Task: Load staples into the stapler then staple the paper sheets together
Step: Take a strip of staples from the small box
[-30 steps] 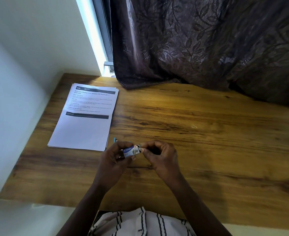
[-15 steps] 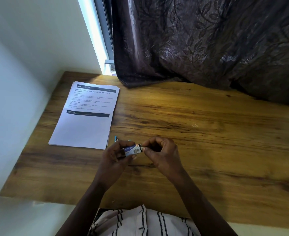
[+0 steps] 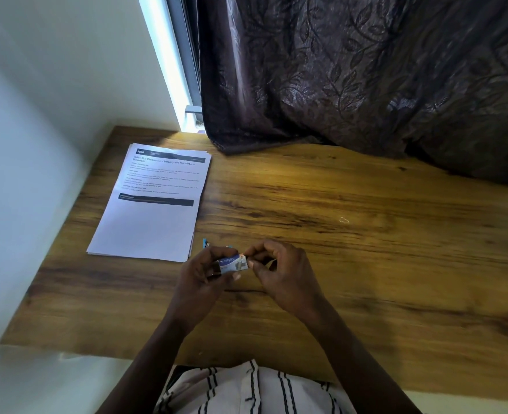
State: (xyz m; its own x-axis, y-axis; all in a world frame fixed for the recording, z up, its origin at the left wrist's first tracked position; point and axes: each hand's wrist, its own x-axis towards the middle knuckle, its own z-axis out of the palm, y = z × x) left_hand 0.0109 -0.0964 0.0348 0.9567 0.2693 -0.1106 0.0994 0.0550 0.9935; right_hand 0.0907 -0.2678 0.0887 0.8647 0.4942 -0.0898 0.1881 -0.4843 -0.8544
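Small blue-and-white cardboard staple box (image 3: 233, 263): left grip (image 3: 200, 271) holds it, right grip (image 3: 279, 271) pinches its end; pulling it open seems next.

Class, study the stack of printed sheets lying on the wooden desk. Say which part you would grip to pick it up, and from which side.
Pinch the paper stack at its near right corner, coming from the right, over the desk. It lies flat, its sheets slightly fanned there, and the wall crowds its left.
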